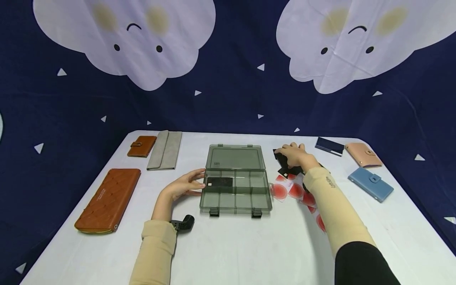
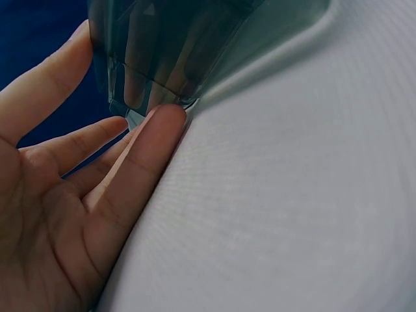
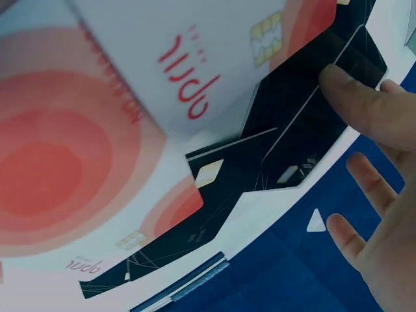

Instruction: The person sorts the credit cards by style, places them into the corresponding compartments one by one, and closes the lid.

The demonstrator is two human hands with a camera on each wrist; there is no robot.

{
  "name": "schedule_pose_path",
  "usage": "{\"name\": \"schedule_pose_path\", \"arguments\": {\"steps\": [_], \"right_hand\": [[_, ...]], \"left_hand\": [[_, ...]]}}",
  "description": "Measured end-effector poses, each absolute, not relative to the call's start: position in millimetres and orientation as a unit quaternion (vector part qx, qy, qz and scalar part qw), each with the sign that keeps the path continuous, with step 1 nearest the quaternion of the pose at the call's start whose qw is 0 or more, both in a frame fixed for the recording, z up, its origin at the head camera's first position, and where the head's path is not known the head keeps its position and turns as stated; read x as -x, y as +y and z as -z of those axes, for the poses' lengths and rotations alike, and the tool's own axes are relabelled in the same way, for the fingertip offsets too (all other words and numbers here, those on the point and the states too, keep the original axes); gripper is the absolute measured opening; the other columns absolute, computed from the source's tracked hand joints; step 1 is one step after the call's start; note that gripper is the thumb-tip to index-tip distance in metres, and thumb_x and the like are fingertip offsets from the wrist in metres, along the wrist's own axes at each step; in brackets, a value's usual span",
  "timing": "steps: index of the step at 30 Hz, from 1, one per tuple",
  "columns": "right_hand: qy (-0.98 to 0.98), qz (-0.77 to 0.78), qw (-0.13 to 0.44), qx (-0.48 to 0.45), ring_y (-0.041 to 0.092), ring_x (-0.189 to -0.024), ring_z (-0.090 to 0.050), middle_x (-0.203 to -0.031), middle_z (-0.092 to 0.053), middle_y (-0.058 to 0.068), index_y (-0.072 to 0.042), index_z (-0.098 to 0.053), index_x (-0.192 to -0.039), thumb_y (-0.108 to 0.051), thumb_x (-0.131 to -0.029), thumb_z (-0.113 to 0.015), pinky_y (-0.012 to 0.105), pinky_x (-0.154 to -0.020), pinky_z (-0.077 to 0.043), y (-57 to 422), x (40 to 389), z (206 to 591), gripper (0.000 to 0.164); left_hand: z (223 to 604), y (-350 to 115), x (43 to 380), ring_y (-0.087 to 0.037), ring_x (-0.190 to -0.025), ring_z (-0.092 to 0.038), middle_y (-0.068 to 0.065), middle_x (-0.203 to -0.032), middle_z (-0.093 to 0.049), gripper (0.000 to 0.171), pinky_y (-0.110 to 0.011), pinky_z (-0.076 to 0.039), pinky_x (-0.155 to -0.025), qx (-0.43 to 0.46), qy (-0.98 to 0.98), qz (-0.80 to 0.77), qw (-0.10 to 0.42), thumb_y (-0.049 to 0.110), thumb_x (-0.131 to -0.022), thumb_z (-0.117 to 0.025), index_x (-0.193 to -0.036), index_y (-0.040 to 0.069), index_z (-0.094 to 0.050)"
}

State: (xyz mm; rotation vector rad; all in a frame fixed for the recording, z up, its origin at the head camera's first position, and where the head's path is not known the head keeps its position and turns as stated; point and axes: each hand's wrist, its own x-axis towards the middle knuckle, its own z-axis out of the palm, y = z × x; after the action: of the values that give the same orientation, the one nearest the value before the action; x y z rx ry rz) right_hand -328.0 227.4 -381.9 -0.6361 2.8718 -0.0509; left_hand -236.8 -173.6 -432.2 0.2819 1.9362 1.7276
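Note:
A clear grey-green divided box lies with its lid open, and one black chip card is in its upper left part. My left hand rests against the box's left side; in the left wrist view its fairly straight fingers touch the plastic wall. Right of the box, my right hand is over a spread of black chip cards. In the right wrist view the thumb touches a black card, while the other fingers stand apart from it. White cards with red circles overlap nearby, partly hidden by the forearm.
A large brown wallet, a small brown card holder and a grey folded pouch lie at left. On the right are a dark card case, a pink card holder and a blue one. A patterned curtain hangs behind.

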Motion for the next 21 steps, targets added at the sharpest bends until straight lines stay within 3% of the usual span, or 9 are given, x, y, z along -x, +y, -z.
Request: {"name": "schedule_pose_path", "arguments": {"steps": [6,9,17,21], "right_hand": [[0.973,0.020,0.058,0.222,0.037,-0.111,-0.041,-0.119,-0.052,0.014,-0.011,-0.060,-0.117,0.003,-0.063,-0.077,0.055,-0.086,-0.030,226.9,329.7,387.2,0.058],[0.972,0.049,0.045,0.224,0.037,-0.110,-0.047,-0.117,-0.058,0.014,-0.009,-0.060,-0.113,0.000,-0.066,-0.077,0.055,-0.085,-0.030,225.7,330.8,388.5,0.050],[0.963,0.117,0.016,0.243,0.030,-0.091,-0.060,-0.095,-0.067,0.010,-0.009,-0.059,-0.091,-0.003,-0.073,-0.073,0.050,-0.078,-0.028,220.0,330.2,378.3,0.024],[0.955,0.186,-0.014,0.232,0.029,-0.090,-0.058,-0.091,-0.066,0.010,-0.011,-0.059,-0.096,-0.004,-0.077,-0.070,0.050,-0.079,-0.028,211.8,324.3,362.9,0.023]], "left_hand": [[433.0,-173.0,235.7,-0.043,-0.125,-0.038,-0.024,-0.150,-0.013,0.076,-0.046,-0.048,-0.093,-0.106,0.717,-0.637,0.263,0.007,-0.088,-0.060,-0.148,0.004,-0.014],[432.5,-173.3,235.5,-0.044,-0.125,-0.037,-0.024,-0.150,-0.013,0.076,-0.046,-0.048,-0.093,-0.104,0.717,-0.637,0.263,0.007,-0.088,-0.060,-0.148,0.005,-0.014],[433.5,-173.3,236.3,-0.044,-0.125,-0.037,-0.023,-0.151,-0.013,0.074,-0.046,-0.047,-0.094,-0.103,0.718,-0.636,0.264,0.007,-0.089,-0.059,-0.148,0.005,-0.014],[434.4,-173.4,236.7,-0.044,-0.125,-0.037,-0.023,-0.151,-0.013,0.075,-0.045,-0.048,-0.093,-0.103,0.719,-0.635,0.262,0.007,-0.088,-0.059,-0.148,0.005,-0.014]]}}
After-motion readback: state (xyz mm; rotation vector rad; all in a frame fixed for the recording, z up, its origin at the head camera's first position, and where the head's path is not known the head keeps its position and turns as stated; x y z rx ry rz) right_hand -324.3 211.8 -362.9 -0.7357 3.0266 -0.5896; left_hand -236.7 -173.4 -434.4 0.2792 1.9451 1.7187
